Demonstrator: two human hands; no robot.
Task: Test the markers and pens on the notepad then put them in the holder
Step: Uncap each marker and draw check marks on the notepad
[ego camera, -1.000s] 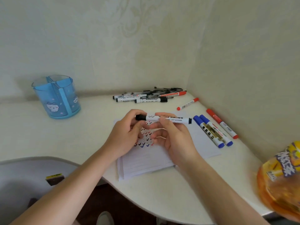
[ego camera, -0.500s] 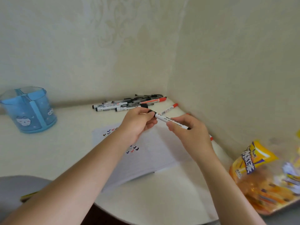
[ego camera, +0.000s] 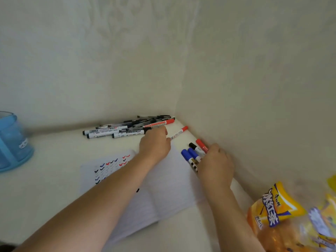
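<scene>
Seemingly mid-reach, the left hand [ego camera: 154,145] curls loosely by the pile of pens [ego camera: 131,127] — its grasp cannot be told. The right hand [ego camera: 215,165] lies over sorted markers [ego camera: 193,153] beside the notepad [ego camera: 163,186] — grip unclear. The blue holder [ego camera: 12,140] stands far left.

The open notepad [ego camera: 169,180], lined, lies mid-table with rows of black, blue and red ticks on its left page. At 12 o'clock from it lies a heap of pens [ego camera: 127,127]; at 2 o'clock, blue, black and red capped markers [ego camera: 192,153] side by side. The blue holder [ego camera: 12,140] stands upright at 9 o'clock.
</scene>
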